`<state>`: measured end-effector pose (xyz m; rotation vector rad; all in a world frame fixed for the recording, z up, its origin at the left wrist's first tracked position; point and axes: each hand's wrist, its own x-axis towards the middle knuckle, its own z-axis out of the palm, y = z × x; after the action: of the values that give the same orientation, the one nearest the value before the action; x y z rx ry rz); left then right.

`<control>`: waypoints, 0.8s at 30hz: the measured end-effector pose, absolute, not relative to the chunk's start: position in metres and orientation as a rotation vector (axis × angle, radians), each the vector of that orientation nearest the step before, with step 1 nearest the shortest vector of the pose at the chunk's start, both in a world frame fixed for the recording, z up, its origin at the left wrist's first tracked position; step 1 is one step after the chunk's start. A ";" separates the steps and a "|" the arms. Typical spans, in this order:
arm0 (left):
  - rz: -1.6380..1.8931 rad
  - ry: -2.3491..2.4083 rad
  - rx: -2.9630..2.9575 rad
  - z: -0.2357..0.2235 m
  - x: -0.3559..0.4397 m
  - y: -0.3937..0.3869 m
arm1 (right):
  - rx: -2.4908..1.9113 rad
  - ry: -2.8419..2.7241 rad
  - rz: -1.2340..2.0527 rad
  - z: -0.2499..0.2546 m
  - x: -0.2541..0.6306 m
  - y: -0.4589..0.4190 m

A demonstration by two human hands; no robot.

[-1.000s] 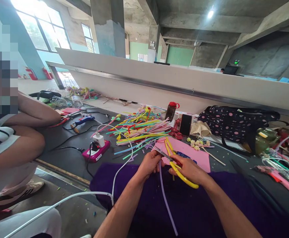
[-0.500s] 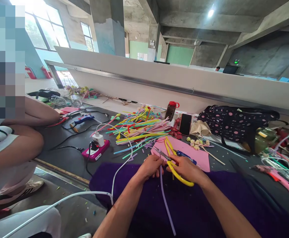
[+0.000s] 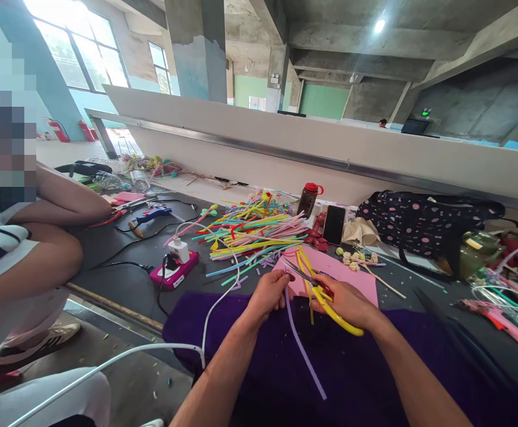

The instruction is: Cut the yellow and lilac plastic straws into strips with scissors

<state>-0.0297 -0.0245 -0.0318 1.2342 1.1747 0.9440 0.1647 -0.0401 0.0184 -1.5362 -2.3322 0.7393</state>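
Note:
My left hand [image 3: 269, 295] is closed in a pinch on a lavender pipe cleaner [image 3: 301, 350], whose long free end hangs down over the dark purple cloth [image 3: 357, 373]. In my right hand [image 3: 341, 301] is a pair of scissors [image 3: 336, 314] with yellow handles and a red part near the pivot. Their metal blades point up and left, close to my left fingertips. Beneath the blades lies a pink sheet [image 3: 361, 281] with yellow pipe cleaners [image 3: 302, 261] on it. A blue-handled tool on the sheet is mostly hidden behind my right hand.
Several coloured pipe cleaners [image 3: 254, 234] are heaped behind the sheet. A magenta power strip [image 3: 183, 276] with a white cable stands left. Behind are a brown bottle [image 3: 307, 200], a phone [image 3: 333, 225] and a patterned bag [image 3: 419, 222]. A pink glue gun [image 3: 503, 323] lies right; another person sits left.
My right hand and the scissors have shifted slightly right, away from my left hand. The lavender pipe cleaner's lower end has swung right and up.

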 end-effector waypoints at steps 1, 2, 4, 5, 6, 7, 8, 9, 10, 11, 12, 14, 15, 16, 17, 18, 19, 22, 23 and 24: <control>0.945 1.169 1.238 -0.033 -0.030 -0.024 | -1.533 -2.348 0.735 0.018 0.163 -0.041; 0.944 1.166 1.240 -0.033 -0.030 -0.024 | -1.534 -2.364 0.724 0.016 0.161 -0.042; 0.938 1.163 1.251 -0.036 -0.030 -0.024 | -1.553 -2.383 0.688 0.015 0.157 -0.043; 0.929 1.164 1.258 -0.037 -0.029 -0.024 | -1.563 -2.387 0.670 0.014 0.155 -0.044; 0.918 1.167 1.262 -0.038 -0.029 -0.024 | -1.569 -2.390 0.658 0.013 0.153 -0.045; 0.906 1.171 1.264 -0.039 -0.029 -0.023 | -1.568 -2.393 0.651 0.013 0.152 -0.045; 0.894 1.176 1.265 -0.040 -0.029 -0.023 | -1.560 -2.396 0.650 0.013 0.151 -0.045; 0.884 1.181 1.265 -0.041 -0.029 -0.023 | -1.549 -2.400 0.654 0.012 0.150 -0.045; 0.878 1.190 1.263 -0.041 -0.029 -0.023 | -1.540 -2.403 0.661 0.012 0.150 -0.045; 0.874 1.201 1.261 -0.041 -0.029 -0.023 | -1.535 -2.402 0.671 0.012 0.149 -0.045; 0.869 1.214 1.260 -0.040 -0.029 -0.023 | -1.534 -2.399 0.682 0.012 0.149 -0.045; 0.854 1.246 1.256 -0.038 -0.029 -0.024 | -1.534 -2.392 0.712 0.012 0.148 -0.045; 0.843 1.260 1.258 -0.037 -0.029 -0.024 | -1.531 -2.388 0.723 0.012 0.148 -0.045; 0.829 1.268 1.267 -0.036 -0.029 -0.025 | -1.526 -2.384 0.729 0.012 0.148 -0.045; 0.808 1.269 1.282 -0.036 -0.029 -0.025 | -1.518 -2.379 0.734 0.012 0.148 -0.044; 0.779 1.267 1.300 -0.035 -0.029 -0.026 | -1.508 -2.378 0.738 0.012 0.148 -0.044; 0.745 1.264 1.320 -0.035 -0.029 -0.026 | -1.497 -2.380 0.740 0.012 0.148 -0.043; 0.663 1.277 1.358 -0.037 -0.028 -0.028 | -1.489 -2.408 0.731 0.009 0.147 -0.041; 0.648 1.287 1.363 -0.038 -0.028 -0.028 | -1.496 -2.418 0.722 0.008 0.147 -0.040; 0.639 1.298 1.365 -0.039 -0.028 -0.027 | -1.507 -2.427 0.714 0.007 0.147 -0.040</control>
<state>-0.0280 -0.0274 -0.0385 1.3654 1.2980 0.6393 0.1468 -0.0400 0.0065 -1.5070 -2.4272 0.7144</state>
